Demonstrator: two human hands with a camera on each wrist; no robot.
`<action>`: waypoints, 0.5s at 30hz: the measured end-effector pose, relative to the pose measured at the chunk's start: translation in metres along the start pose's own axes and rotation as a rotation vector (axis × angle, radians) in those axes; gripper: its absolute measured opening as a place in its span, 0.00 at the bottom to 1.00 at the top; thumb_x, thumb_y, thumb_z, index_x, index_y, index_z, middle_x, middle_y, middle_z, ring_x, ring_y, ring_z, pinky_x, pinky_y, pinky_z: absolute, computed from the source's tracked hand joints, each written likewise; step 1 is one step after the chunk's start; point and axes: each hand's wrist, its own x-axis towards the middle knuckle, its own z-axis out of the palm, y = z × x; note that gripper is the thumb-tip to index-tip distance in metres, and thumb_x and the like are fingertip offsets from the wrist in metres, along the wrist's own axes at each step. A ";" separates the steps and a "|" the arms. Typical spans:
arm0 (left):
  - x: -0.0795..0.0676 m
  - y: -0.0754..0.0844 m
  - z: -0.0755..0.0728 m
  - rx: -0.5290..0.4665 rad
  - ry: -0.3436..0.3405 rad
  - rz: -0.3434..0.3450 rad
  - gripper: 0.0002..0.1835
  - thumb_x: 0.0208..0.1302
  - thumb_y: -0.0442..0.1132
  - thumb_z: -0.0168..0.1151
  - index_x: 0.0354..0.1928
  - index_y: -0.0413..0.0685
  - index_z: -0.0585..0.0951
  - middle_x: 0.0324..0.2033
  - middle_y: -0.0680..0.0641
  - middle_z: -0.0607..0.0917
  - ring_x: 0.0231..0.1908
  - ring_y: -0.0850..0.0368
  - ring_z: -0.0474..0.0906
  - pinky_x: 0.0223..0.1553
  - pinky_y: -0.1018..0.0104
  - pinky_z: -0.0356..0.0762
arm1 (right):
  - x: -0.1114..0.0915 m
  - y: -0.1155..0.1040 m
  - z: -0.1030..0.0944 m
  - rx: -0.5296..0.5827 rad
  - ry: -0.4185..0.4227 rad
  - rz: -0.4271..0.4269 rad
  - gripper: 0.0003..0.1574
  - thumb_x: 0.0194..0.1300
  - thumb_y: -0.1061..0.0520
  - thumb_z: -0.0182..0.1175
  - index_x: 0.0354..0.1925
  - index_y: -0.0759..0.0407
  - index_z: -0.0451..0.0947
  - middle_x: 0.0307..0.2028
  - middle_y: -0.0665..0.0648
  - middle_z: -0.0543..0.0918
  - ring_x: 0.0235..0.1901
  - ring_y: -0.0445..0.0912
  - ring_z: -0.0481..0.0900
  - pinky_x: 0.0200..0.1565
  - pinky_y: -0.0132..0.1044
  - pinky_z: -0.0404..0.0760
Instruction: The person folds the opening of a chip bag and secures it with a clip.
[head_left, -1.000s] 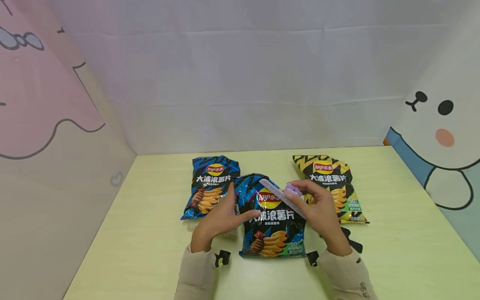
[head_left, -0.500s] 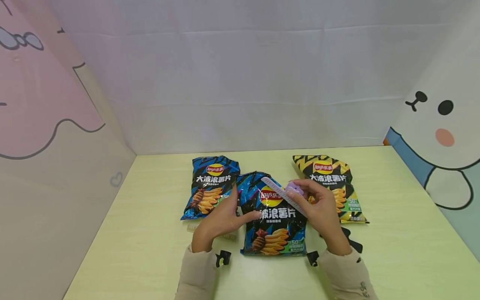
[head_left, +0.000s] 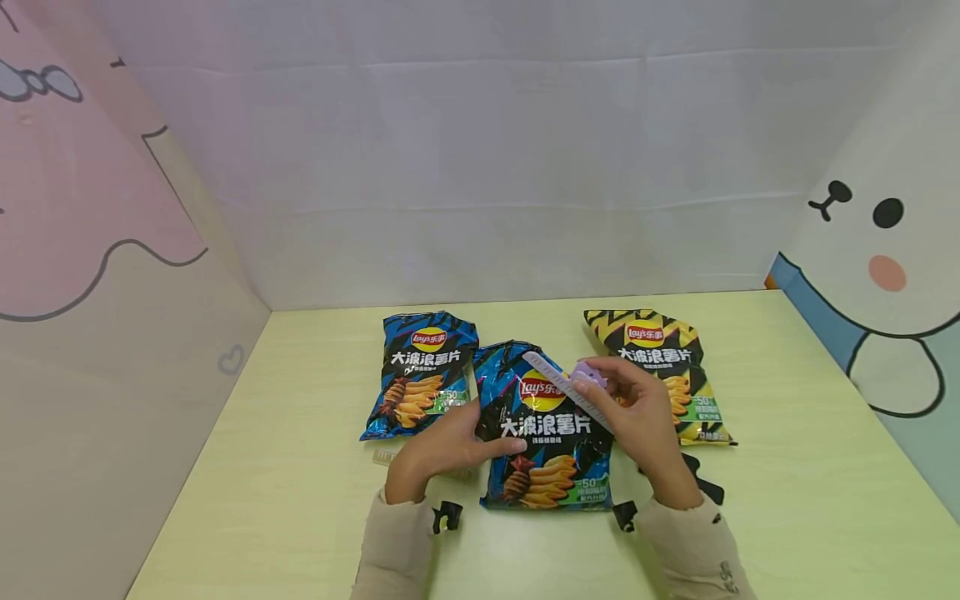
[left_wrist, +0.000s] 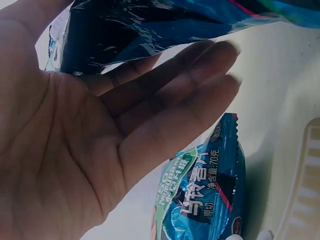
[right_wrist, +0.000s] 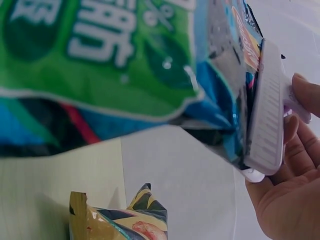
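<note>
Before whitish backdrop (head_left: pixel 480 167), pale table (head_left: pixel 300 517) under chip bags (head_left: pixel 547 450).

"What's the count?"
"Three chip bags (head_left: pixel 551 446): two blue, one yellow."
"And beyond those?"
"One lilac clip (head_left: pixel 562 386) and one pale ridged strip (left_wrist: pixel 302 190), partly hidden."
"More?"
"One left hand (head_left: pixel 452 442), one right hand (head_left: pixel 639 410)."

From my station I see 2 blue-and-black chip bags (head_left: pixel 546 446), 1 yellow bag (head_left: pixel 681 377) with black stripes, a lilac clip (head_left: pixel 566 391), beige sleeves (head_left: pixel 393 550).
</note>
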 end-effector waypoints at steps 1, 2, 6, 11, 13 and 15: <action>0.000 -0.001 0.000 -0.007 -0.011 -0.004 0.37 0.66 0.61 0.63 0.73 0.60 0.65 0.62 0.53 0.81 0.58 0.59 0.79 0.64 0.55 0.77 | 0.000 0.000 0.000 -0.001 0.000 0.002 0.18 0.64 0.57 0.70 0.53 0.56 0.84 0.39 0.39 0.81 0.32 0.42 0.75 0.36 0.28 0.78; 0.000 -0.001 0.000 -0.011 -0.019 -0.009 0.35 0.67 0.60 0.63 0.72 0.59 0.67 0.61 0.53 0.82 0.57 0.60 0.80 0.63 0.55 0.77 | 0.000 0.000 0.000 -0.001 0.000 0.004 0.19 0.64 0.57 0.70 0.53 0.56 0.84 0.39 0.39 0.81 0.32 0.42 0.75 0.36 0.28 0.78; 0.001 -0.003 0.001 -0.025 -0.036 -0.016 0.35 0.66 0.58 0.65 0.71 0.59 0.68 0.60 0.52 0.82 0.56 0.59 0.79 0.62 0.55 0.77 | 0.000 0.000 0.000 -0.001 -0.004 0.008 0.19 0.64 0.57 0.70 0.53 0.56 0.84 0.40 0.40 0.82 0.32 0.41 0.76 0.36 0.28 0.79; 0.003 -0.006 0.001 -0.032 -0.040 -0.007 0.36 0.64 0.58 0.67 0.71 0.59 0.68 0.61 0.52 0.82 0.57 0.59 0.79 0.62 0.56 0.77 | 0.001 0.000 0.000 0.007 -0.017 0.007 0.18 0.65 0.56 0.69 0.54 0.56 0.83 0.42 0.41 0.83 0.34 0.40 0.78 0.38 0.27 0.80; 0.003 -0.007 0.001 -0.035 -0.044 -0.005 0.36 0.65 0.58 0.67 0.71 0.59 0.68 0.61 0.52 0.82 0.57 0.59 0.79 0.62 0.56 0.77 | 0.001 0.000 0.000 0.008 -0.022 0.006 0.18 0.66 0.56 0.68 0.54 0.56 0.83 0.43 0.41 0.84 0.36 0.39 0.79 0.39 0.28 0.81; 0.003 -0.007 0.001 -0.042 -0.046 0.000 0.35 0.66 0.57 0.66 0.71 0.59 0.67 0.61 0.52 0.82 0.58 0.59 0.79 0.63 0.57 0.77 | 0.002 0.000 0.000 0.012 -0.025 0.007 0.18 0.66 0.56 0.68 0.54 0.56 0.83 0.43 0.42 0.84 0.36 0.38 0.80 0.40 0.28 0.82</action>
